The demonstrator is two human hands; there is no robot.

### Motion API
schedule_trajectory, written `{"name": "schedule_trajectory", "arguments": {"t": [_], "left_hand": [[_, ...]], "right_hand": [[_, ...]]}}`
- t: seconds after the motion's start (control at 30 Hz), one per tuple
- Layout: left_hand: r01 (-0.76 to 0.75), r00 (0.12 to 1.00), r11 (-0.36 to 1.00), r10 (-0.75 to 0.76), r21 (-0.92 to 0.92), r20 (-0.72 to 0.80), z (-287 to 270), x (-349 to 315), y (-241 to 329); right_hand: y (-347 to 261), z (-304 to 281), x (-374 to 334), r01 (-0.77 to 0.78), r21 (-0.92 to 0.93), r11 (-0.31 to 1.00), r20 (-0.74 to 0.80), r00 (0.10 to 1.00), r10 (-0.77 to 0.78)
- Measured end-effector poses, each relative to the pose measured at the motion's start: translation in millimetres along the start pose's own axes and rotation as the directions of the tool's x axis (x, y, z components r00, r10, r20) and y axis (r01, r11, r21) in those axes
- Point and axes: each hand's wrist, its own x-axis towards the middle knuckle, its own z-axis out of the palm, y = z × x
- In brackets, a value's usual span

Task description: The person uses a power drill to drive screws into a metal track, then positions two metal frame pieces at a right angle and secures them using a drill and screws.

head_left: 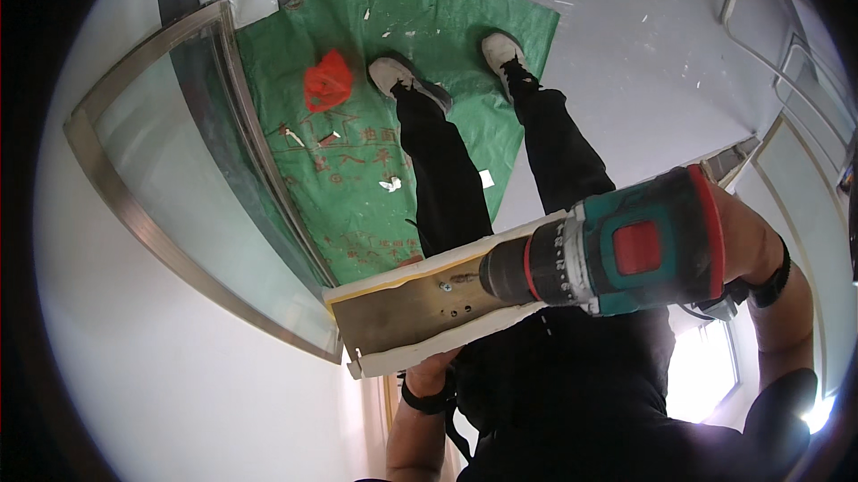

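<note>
A green and black cordless drill (651, 245) with red trim lies level across the right of the view, its chuck pointing left. My right hand (744, 230) is behind the drill's body, holding it up; most of its fingers are hidden. Left of the chuck is a narrow metal-faced piece (393, 312) with pale raised edges, a screw (446, 286) in its face and several small dark holes. The chuck overlaps its right part; whether they touch I cannot tell. My left hand (433, 371) is at its lower edge, fingers hidden behind it.
A glass panel in a metal frame (116, 182) stands at left, reaching the metal-faced piece. Beneath my shoes lies a green printed sheet (357, 205) with a red patch and white scraps, on a grey floor (617, 62). Pale metal tubing (735, 8) stands at far right.
</note>
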Motion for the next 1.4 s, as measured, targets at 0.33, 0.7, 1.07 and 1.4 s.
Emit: {"name": "schedule_trajectory", "arguments": {"t": [0.33,0.7,1.07,1.4], "left_hand": [[0.022,1.0,1.0,-0.022,-0.002,0.001,-3,-9,-34],[0.047,0.999,0.993,-0.048,0.109,0.009,-11,-13,-31],[0.294,0.951,0.954,-0.285,0.063,-0.122,-14,-16,-38],[0.251,0.965,0.967,-0.254,-0.051,-0.06,-12,-8,-19]], "right_hand": [[-24,-8,7,-0.072,-0.265,0.962,0.07,0.993,0.094],[5,-9,1,-0.17,0.115,0.979,0.054,0.985,0.164],[4,-12,8,0.135,-0.129,0.982,0.041,0.991,-0.131],[-13,-12,12,-0.047,-0.099,0.994,0.09,0.994,0.055]]}}
